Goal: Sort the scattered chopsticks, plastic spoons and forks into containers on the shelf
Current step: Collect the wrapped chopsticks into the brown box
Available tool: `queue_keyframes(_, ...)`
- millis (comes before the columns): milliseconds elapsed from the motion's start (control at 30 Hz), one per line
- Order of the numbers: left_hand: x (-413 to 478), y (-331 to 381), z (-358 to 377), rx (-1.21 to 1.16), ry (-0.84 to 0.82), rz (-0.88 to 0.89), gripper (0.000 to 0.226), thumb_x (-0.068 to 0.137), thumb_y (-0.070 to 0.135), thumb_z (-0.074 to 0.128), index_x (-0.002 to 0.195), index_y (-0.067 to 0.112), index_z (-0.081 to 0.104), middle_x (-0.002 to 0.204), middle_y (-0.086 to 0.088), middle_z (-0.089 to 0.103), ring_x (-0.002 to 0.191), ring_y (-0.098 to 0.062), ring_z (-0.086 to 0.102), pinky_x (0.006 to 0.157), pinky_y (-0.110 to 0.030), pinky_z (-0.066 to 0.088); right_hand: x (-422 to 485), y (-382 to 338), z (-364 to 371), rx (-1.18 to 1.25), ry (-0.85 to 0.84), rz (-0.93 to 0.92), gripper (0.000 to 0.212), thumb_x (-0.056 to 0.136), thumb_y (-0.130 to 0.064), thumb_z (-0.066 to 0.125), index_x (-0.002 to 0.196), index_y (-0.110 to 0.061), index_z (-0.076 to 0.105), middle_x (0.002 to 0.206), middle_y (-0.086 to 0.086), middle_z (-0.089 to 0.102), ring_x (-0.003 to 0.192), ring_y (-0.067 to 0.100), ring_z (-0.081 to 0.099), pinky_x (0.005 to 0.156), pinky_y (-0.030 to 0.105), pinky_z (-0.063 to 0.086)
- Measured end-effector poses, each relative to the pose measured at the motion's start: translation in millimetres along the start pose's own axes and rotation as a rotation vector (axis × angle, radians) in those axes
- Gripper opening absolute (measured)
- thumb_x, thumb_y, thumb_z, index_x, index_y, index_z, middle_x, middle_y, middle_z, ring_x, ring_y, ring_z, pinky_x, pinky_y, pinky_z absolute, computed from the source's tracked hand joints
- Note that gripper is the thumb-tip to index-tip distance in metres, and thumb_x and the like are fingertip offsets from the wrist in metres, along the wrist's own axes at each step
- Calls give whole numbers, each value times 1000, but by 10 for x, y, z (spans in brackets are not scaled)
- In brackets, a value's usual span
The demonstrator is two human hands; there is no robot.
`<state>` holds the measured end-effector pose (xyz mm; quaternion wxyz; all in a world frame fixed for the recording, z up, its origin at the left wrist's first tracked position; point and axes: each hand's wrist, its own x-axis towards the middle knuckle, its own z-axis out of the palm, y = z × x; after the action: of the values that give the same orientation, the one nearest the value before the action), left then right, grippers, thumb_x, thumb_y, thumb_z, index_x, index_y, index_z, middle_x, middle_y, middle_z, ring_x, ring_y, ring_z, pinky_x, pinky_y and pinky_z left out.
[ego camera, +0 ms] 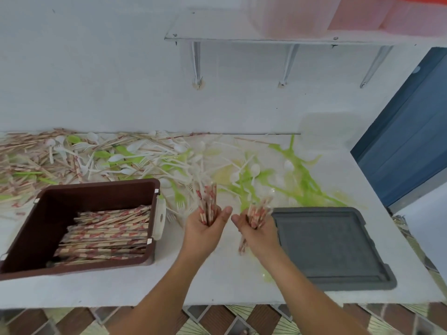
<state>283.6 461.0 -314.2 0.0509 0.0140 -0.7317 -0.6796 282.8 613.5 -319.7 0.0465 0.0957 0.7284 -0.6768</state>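
My left hand [205, 226] grips a bundle of wrapped chopsticks [206, 199] that points away from me. My right hand [256, 228] grips a second, blurred bundle of wrapped chopsticks [257, 212]. Both hands hover side by side over the white counter [217, 274], between the brown bin [29, 238] and the grey lid. The brown bin on the left holds a stack of wrapped chopsticks [106, 235] lying flat. Behind the hands lies a scattered heap of white and green plastic spoons and forks [169, 163], mixed with more chopsticks [26, 151] at the far left.
A dark grey tray-like lid [333, 245] lies flat on the counter's right side. A wall shelf [242, 36] on metal brackets hangs above, with translucent pink containers [338, 13] on it. A blue panel [408, 131] stands at the right. Patterned floor shows below the counter edge.
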Motion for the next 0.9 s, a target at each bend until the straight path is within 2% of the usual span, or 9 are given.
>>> queue_keyframes(100, -86, -189, -20, 50, 1, -12, 56, 97, 24, 71, 57, 10, 35, 52, -1, 26, 50, -16, 27, 50, -29, 22, -23, 123, 101, 22, 49, 4, 46, 92, -21, 77, 74, 11, 50, 61, 18, 44, 52, 23, 44, 46, 27, 41)
queue_keyframes(167, -141, -298, -32, 91, -15, -53, 54, 100, 22, 68, 56, 15, 38, 50, -1, 27, 48, -16, 28, 49, -29, 22, -17, 183, 117, -18, 17, 1, 44, 95, -24, 75, 69, 7, 56, 61, 28, 51, 47, 33, 49, 46, 34, 45)
queue_keyframes(233, -205, -471, -44, 118, -21, -136, 52, 101, 27, 65, 59, 9, 42, 48, -1, 32, 45, -17, 32, 48, -29, 24, -18, 313, 109, -96, 11, 54, 41, 95, -28, 74, 63, -4, 64, 63, 24, 63, 50, 40, 61, 50, 41, 51)
queue_keyframes(333, -277, -604, -27, 116, -9, -213, 51, 102, 35, 62, 68, -3, 55, 50, -2, 45, 45, -17, 41, 47, -31, 31, -56, 437, 78, -159, 48, 75, 36, 96, -31, 72, 64, -13, 72, 70, 13, 73, 61, 34, 68, 57, 36, 55)
queue_keyframes(433, -299, -494, 22, 139, -24, -226, 44, 100, 42, 62, 71, 8, 61, 52, 3, 54, 48, -14, 49, 48, -26, 37, -79, 411, 81, -121, 28, 65, 30, 101, -27, 66, 74, -19, 76, 76, 8, 76, 59, 29, 65, 60, 46, 57)
queue_keyframes(567, -245, 45, -79, 142, 2, -181, 48, 93, 57, 64, 70, 17, 51, 58, -3, 47, 51, -17, 46, 50, -32, 37, -56, 12, 77, -126, 63, -58, 20, 101, -28, 65, 84, -22, 74, 64, 1, 69, 57, 16, 59, 59, 33, 49)
queue_keyframes(667, -278, 647, -583, 201, 40, -38, 59, 91, 61, 62, 69, 9, 44, 56, 2, 41, 50, -14, 39, 50, -32, 31, 12, -425, 156, -154, -1, -95, 27, 91, -42, 76, 81, -18, 70, 53, -8, 52, 52, 14, 48, 53, 29, 42)
queue_keyframes(767, -248, 1011, -1486, 386, 59, 72, 42, 101, 48, 57, 74, 18, 48, 56, 10, 47, 51, -6, 41, 51, -25, 32, 67, -858, 401, -363, -135, -175, 37, 87, -37, 79, 69, -15, 56, 52, -10, 42, 49, 11, 39, 49, 23, 35)
queue_keyframes(900, 118, 868, -2633, 757, -103, -110, 8, 106, 35, 46, 100, 31, 48, 67, -3, 61, 58, -25, 58, 57, -37, 41, 41, -1260, 1011, -936, -289, -411, 16, 79, -33, 59, 68, -32, 48, 57, -6, 50, 55, 16, 48, 53, 32, 40)
